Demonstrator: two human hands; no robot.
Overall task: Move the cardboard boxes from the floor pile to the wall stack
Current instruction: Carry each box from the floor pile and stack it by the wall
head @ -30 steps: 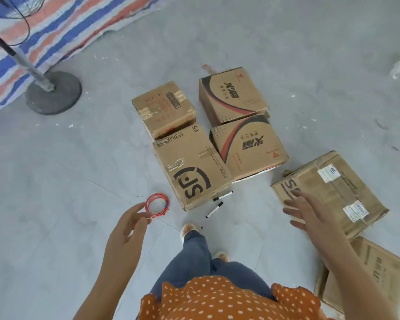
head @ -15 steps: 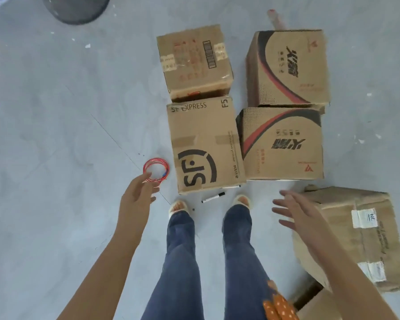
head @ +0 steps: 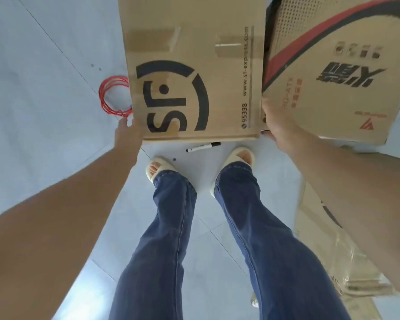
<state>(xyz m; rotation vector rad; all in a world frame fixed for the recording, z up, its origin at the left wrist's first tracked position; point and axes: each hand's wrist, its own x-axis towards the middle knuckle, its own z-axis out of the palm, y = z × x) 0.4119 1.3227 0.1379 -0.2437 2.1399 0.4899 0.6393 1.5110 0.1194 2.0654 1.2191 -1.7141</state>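
SF box (head: 194,72): upper centre of frame, on the floor just beyond the feet, touching the red-striped box (head: 333,70).
Left hand (head: 127,132): presses the box's left near corner.
Right hand (head: 275,121): wedged between the two boxes, fingers hidden; grip unclear.
Purpose: likely clamping both sides to lift.
Marker (head: 203,147): beneath the near edge.

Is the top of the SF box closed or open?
Closed. The SF box shows a flat top with brown tape strips across it, and no flap stands up.
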